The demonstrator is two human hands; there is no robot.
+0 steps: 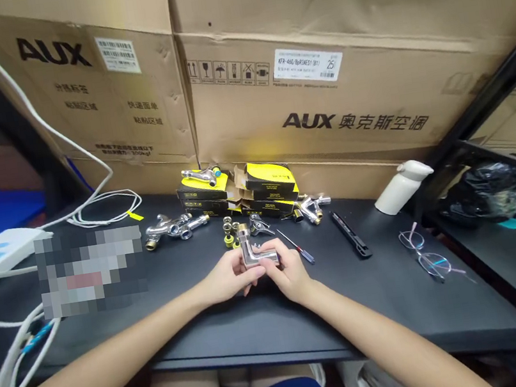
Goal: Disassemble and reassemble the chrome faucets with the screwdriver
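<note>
- Evidently largest, two brown cardboard boxes with black lettering [349, 92] stand behind a flat black tabletop [211, 336];
- a long white plastic power strip [3, 254] lies at the far left; a white lidded bottle [403, 188] is near the back right;
- small black-and-yellow cartons [269, 177] are stacked before the boxes; a shiny chrome tap [202, 176] with a blue-marked end rests on the left stack and looks whole;
- the left hand [225, 279] is closed at the bend of a polished chrome metal elbow [250, 256], the right hand [293, 272] grips its sideways arm; the elbow is held just above the tabletop, brass threaded end up;
- work on the elbow seems at an early stage: no lever shows on it; grey metal levers [261, 226] lie loose behind it, so joining or parting pieces both look possible;
- a thin screwdriver [304, 253] lies beside the right hand, untouched;
- smallest, brass-and-yellow ringed fittings [228, 231] stand just beyond, apart from the elbow; their exact count is unclear.
</note>
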